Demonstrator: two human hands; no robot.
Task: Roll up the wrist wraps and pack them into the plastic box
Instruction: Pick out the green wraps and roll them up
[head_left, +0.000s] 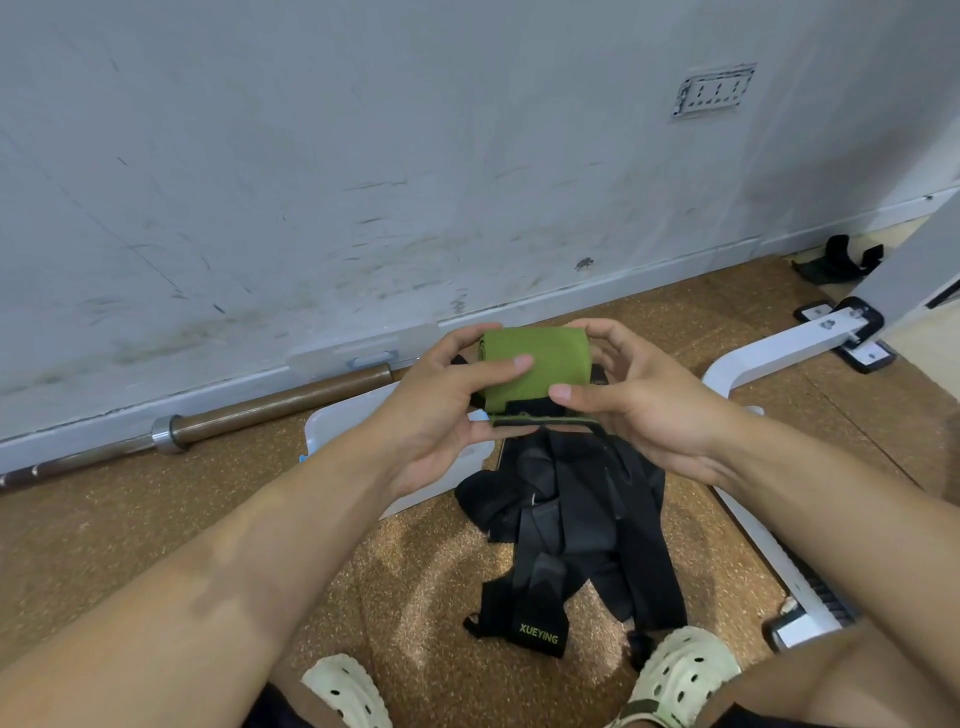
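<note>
The green wrist wrap (530, 371) is almost fully rolled and held in the air above the plastic box (358, 415), which lies on the floor. The left hand (441, 410) and right hand (644, 410) each curl around one end, thumbs pressing the roll. Just beside the box lies a heap of black wraps (571, 519). If either grip slackens before the black tail end is fastened, the roll could spring loose.

Scuffed grey wall (363, 156) with socket (714, 92); brown speckled floor (104, 519); barbell (270, 405) along white skirting.
</note>
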